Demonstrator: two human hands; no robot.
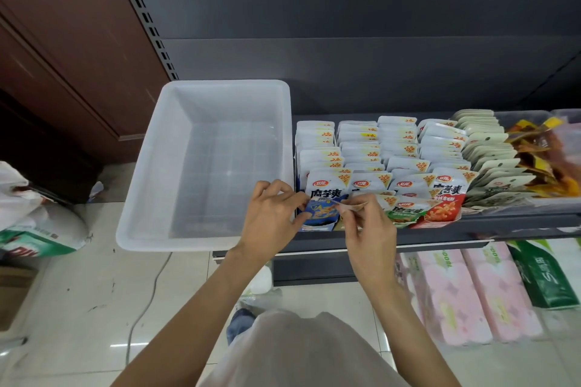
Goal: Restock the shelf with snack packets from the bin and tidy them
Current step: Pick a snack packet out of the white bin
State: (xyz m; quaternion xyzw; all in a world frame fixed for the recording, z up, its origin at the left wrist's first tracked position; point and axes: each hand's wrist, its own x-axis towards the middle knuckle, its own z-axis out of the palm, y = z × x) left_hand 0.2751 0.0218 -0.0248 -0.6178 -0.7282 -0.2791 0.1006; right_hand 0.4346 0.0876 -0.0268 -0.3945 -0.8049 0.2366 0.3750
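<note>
Nearest the camera is the person's pale shirt front [301, 352], with both bare forearms reaching forward to the front edge of the dark grey metal shelf [440, 223]. The left hand [270, 223] has its fingers curled and pinches the left edge of a blue-and-white snack packet [322, 212] standing at the front of the leftmost row. The right hand [367, 229] pinches a small, thin, pinkish-tan strip [352, 206] between thumb and fingertips; what the strip is cannot be told. The two grips sit close together, the strip lying just right of the blue packet's lower face. Immediately behind the grips, rows of white snack packets [377, 148] stand upright, packed front to back. Just right of the right hand, a green-and-white packet [405, 212] and a red-and-white packet [443, 207] lean at the shelf front. Farther right stand pale green-white packets [490, 160], then orange-brown packets [540, 154]. Just left of the left hand, the translucent white plastic bin [151, 198] sits on the shelf end, its interior showing only bare walls and floor. Below the grips, on the lower level to the right, lie pink wrapped tissue packs [456, 289] and a green-and-white pack [544, 276]. Far left, a white sack [47, 229] rests on the tiled floor [94, 292].
</note>
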